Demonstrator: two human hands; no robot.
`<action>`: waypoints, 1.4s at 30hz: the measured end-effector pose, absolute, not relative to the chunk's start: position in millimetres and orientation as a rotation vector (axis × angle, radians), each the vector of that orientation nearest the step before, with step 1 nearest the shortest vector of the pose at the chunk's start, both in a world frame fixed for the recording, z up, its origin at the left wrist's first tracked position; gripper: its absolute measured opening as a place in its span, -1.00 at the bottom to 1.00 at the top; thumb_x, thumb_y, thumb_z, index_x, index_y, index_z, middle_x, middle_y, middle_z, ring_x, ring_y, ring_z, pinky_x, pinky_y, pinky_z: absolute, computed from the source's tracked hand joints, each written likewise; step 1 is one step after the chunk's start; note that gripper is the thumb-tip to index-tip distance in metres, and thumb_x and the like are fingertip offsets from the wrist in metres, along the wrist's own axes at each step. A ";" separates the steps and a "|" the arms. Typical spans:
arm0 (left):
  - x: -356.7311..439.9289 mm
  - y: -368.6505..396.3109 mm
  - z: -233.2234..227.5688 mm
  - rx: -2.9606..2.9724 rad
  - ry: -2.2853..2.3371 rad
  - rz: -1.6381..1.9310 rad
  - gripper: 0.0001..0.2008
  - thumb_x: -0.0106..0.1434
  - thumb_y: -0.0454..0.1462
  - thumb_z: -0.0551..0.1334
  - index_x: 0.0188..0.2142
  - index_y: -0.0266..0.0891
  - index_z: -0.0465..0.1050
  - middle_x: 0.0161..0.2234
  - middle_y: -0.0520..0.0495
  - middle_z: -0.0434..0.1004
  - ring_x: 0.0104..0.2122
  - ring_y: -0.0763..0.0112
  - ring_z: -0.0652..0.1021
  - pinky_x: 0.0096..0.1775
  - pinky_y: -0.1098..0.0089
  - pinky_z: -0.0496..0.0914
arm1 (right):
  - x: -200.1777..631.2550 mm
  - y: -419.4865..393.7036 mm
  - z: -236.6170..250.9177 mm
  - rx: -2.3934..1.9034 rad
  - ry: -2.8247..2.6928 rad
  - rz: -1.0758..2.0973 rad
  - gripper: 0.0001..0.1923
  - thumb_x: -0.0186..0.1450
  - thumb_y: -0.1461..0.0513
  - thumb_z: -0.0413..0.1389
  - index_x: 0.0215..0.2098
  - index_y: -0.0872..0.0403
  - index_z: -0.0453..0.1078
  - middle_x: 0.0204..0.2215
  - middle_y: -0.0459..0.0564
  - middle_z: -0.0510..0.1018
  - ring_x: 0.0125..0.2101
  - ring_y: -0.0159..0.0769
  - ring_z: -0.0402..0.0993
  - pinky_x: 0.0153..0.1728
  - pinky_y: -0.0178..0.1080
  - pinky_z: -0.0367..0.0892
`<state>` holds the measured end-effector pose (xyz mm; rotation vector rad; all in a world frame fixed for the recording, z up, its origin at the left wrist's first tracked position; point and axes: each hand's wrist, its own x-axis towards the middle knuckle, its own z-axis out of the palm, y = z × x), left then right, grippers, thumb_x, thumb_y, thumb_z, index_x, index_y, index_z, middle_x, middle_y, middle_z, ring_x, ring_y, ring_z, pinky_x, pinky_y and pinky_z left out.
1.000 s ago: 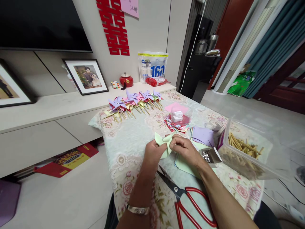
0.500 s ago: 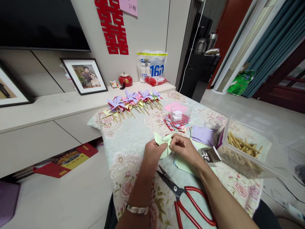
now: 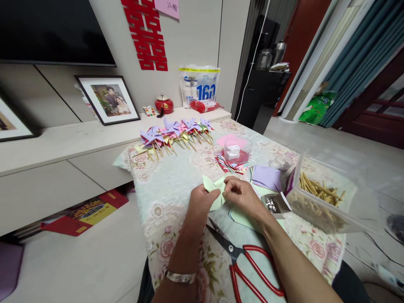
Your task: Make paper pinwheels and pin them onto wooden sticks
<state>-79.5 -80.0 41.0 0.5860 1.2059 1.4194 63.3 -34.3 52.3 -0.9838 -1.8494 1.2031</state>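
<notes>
We pinch a thin, pale green sheet of paper (image 3: 217,205), its corners curling into soft folds, between the fingers and thumb of our left hand (image 3: 202,203); our right hand (image 3: 242,197) grips its right side with bent fingertips. We hold it above a floral tablecloth (image 3: 172,181), just beyond black-bladed scissors with looped red handles (image 3: 232,250). Our right forearm hides part of a flat stack of pale green sheets (image 3: 243,218). Beside that we see a small open box of shiny metal pieces (image 3: 272,204), smooth purple paper squares (image 3: 268,177) and a clear plastic bin (image 3: 311,210) holding slender golden sticks (image 3: 320,191).
</notes>
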 end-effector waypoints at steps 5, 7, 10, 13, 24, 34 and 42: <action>-78.5 -79.0 37.2 0.601 1.229 1.437 -0.70 -0.14 -0.31 0.38 -0.34 -0.38 0.60 -0.56 -0.03 0.60 -0.55 0.34 0.54 -0.45 0.41 0.39 | 61.9 -34.7 52.0 -0.988 -1.861 1.153 -0.95 0.03 0.31 0.11 -0.58 0.05 0.35 -0.34 -0.03 0.46 -0.30 -0.24 0.40 -0.31 -0.26 0.26; -78.3 -78.6 36.3 0.605 1.241 1.440 -0.68 -0.15 -0.31 0.38 -0.32 -0.38 0.61 -0.56 -0.02 0.59 -0.56 0.35 0.53 -0.46 0.42 0.38 | 61.6 -34.7 52.3 -0.968 -1.882 1.118 -0.93 0.03 0.32 0.10 -0.58 0.05 0.34 -0.35 -0.04 0.46 -0.30 -0.23 0.40 -0.31 -0.26 0.26; -78.3 -78.6 36.8 0.610 1.257 1.427 -0.68 -0.16 -0.30 0.39 -0.33 -0.37 0.61 -0.56 -0.01 0.59 -0.58 0.37 0.51 -0.48 0.42 0.37 | 61.9 -34.7 52.9 -0.940 -1.922 1.071 -0.92 0.03 0.34 0.08 -0.58 0.05 0.34 -0.39 -0.06 0.44 -0.33 -0.26 0.38 -0.32 -0.26 0.24; -78.5 -79.2 38.2 0.614 1.269 1.419 -0.71 -0.16 -0.30 0.39 -0.37 -0.36 0.60 -0.57 -0.01 0.58 -0.59 0.38 0.50 -0.49 0.43 0.36 | 62.8 -34.6 52.7 -0.935 -1.939 1.057 -0.91 0.05 0.35 0.09 -0.57 0.05 0.34 -0.42 -0.08 0.44 -0.35 -0.27 0.38 -0.33 -0.27 0.23; -79.8 -80.5 42.7 0.630 1.264 1.392 -0.76 -0.16 -0.32 0.39 -0.40 -0.36 0.59 -0.56 -0.01 0.58 -0.59 0.40 0.49 -0.49 0.43 0.36 | 63.8 -34.9 53.9 -0.907 -1.943 1.078 -0.90 0.05 0.35 0.08 -0.57 0.05 0.35 -0.45 -0.10 0.42 -0.36 -0.28 0.37 -0.31 -0.26 0.23; -77.9 -83.3 45.9 0.621 1.256 1.393 -0.82 -0.14 -0.31 0.39 -0.47 -0.35 0.58 -0.60 0.01 0.54 -0.64 0.46 0.44 -0.54 0.47 0.29 | 64.5 -33.1 51.7 -0.929 -1.931 1.095 -0.92 0.06 0.34 0.10 -0.56 0.05 0.37 -0.45 -0.10 0.44 -0.36 -0.27 0.37 -0.31 -0.25 0.24; -78.8 -80.8 44.5 0.589 1.220 1.418 -0.74 -0.17 -0.29 0.43 -0.42 -0.38 0.60 -0.63 0.01 0.54 -0.63 0.45 0.45 -0.52 0.47 0.31 | 69.1 -33.2 59.5 -0.903 -1.901 1.158 -0.93 0.17 0.26 0.21 -0.48 0.06 0.45 -0.30 -0.04 0.53 -0.22 -0.21 0.45 -0.15 -0.19 0.29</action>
